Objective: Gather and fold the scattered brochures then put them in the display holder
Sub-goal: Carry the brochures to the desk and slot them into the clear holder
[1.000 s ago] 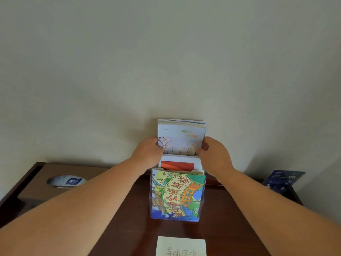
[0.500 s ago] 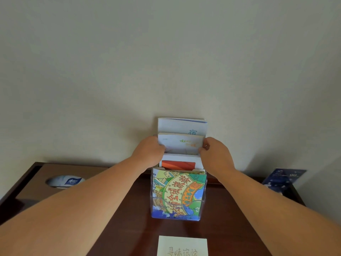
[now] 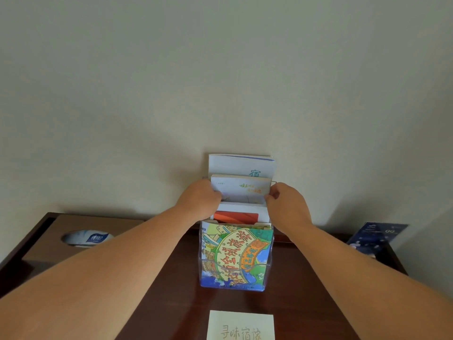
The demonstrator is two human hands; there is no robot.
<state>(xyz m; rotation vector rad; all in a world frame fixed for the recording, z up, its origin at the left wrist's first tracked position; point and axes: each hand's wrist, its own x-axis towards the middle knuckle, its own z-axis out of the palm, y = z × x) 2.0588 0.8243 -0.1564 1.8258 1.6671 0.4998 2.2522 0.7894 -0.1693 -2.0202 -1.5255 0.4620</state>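
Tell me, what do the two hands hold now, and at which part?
The pale brochure with orange writing, by its side edges: the left hand grips the left edge, the right hand pinches the right edge.

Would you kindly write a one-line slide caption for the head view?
Left hand and right hand grip a pale brochure in the clear display holder on a dark wooden table.
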